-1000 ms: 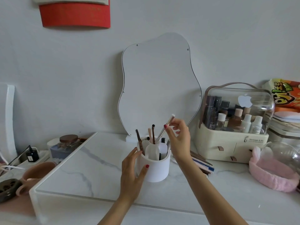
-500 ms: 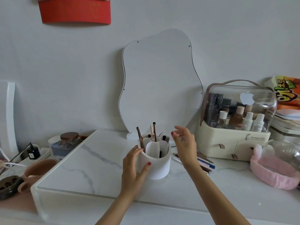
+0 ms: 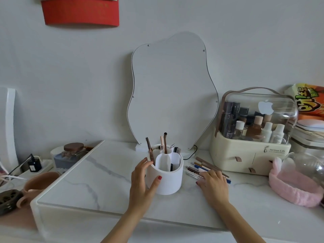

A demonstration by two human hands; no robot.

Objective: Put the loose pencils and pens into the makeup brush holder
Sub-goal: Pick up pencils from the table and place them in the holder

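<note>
Left hand [image 3: 143,181] clamped round holder [image 3: 165,174]. Right hand [image 3: 213,183] fingers loose, resting on pens [image 3: 198,168]; pens lie right of holder, axes left-right on worktop [image 3: 105,181].

Head view | single wide-angle camera above and behind left hand [image 3: 142,179] | faces forward-down at bench [image 3: 108,174], close range
</note>
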